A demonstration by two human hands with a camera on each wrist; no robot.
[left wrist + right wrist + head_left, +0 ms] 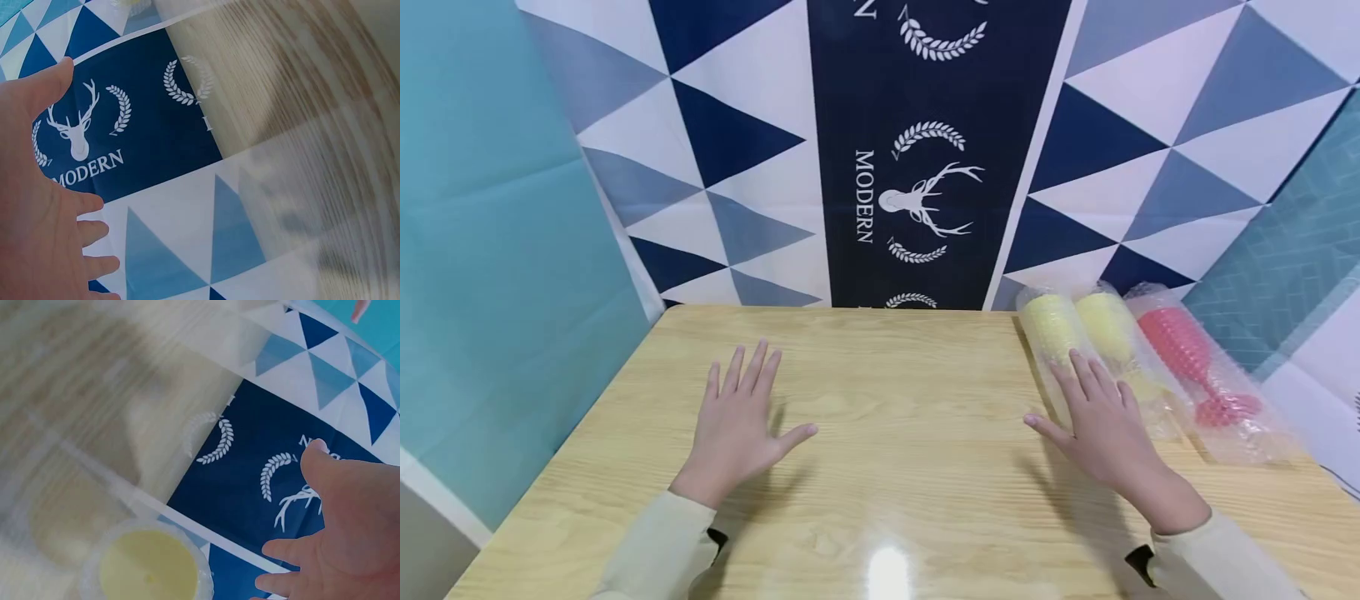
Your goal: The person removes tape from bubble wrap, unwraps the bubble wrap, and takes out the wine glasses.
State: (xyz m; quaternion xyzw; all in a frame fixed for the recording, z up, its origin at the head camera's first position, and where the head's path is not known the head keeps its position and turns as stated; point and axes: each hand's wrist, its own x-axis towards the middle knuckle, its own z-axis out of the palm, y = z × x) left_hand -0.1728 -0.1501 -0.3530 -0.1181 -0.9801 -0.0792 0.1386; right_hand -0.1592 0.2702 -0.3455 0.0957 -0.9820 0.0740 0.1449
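Note:
My left hand [739, 417] hovers over the left part of the wooden table [910, 400], fingers straight and thumb spread, holding nothing. On the right, my right hand [1101, 425] is held the same way, its fingertips overlapping the bubble-wrapped things in the head view; I cannot tell whether they touch. Nearest to it are a yellow item [1051, 325] and a second yellow item [1105, 327], each in bubble wrap. Beside them lies a red goblet-shaped item [1180, 346], also in bubble wrap. In the right wrist view a round yellow end [150, 569] shows below the hand.
A patterned cloth [925, 125] with triangles and a deer print hangs behind the table's far edge. Teal sheeting [497, 208] covers the left side, and teal brick-patterned sheeting [1292, 233] the right. A bright light reflection [888, 571] lies on the near tabletop.

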